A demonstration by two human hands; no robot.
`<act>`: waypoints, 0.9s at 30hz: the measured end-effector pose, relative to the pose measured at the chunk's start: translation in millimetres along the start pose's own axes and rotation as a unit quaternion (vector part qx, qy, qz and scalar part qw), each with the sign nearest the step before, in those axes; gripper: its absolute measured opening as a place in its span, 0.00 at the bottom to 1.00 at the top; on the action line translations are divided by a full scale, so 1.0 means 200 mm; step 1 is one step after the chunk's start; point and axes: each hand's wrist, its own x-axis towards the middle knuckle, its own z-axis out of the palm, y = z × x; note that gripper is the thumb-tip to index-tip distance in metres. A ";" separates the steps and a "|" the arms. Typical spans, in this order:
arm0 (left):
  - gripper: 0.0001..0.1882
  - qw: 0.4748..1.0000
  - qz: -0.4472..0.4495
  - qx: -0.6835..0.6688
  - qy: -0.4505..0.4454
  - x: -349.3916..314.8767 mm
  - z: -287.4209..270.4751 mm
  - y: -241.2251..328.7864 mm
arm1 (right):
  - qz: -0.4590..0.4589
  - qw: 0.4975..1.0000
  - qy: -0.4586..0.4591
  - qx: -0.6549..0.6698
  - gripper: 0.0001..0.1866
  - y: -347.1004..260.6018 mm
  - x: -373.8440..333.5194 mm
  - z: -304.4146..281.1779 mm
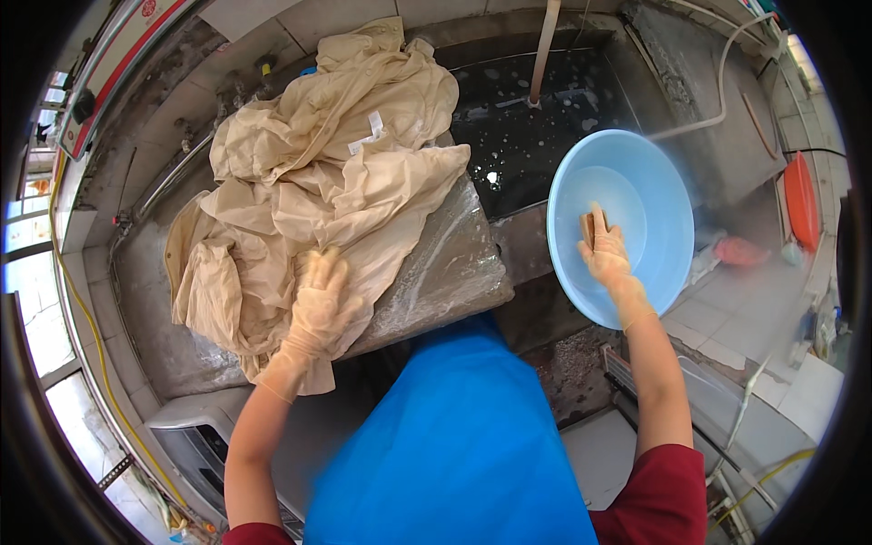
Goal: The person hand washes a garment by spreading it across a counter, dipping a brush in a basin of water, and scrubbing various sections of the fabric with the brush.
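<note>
A crumpled beige garment (pixel 300 209) with a white label is heaped over a wet concrete slab (pixel 454 263). My left hand (pixel 318 309), in a thin pale glove, lies on its near part with the fingers stretched out. To the right, my gloved right hand (pixel 609 260) reaches inside a light blue plastic basin (pixel 672 272). It grips a small brown wooden-looking brush (pixel 589 232); its bristles are hidden from me. Whether there is water in the basin is hard to tell.
Behind the slab lies a sunken trough (pixel 536 127) of dark water with foam, and a pale pipe (pixel 545 50) stands in it. A red basin (pixel 800 202) leans at the far right. A blue apron (pixel 445 445) covers my front. Taps (pixel 222 100) line the left wall.
</note>
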 end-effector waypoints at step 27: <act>0.84 0.970 -0.045 0.145 -0.188 0.86 -0.03 0.14 | -0.324 0.933 0.154 0.024 0.40 -1.40 -0.19 0.27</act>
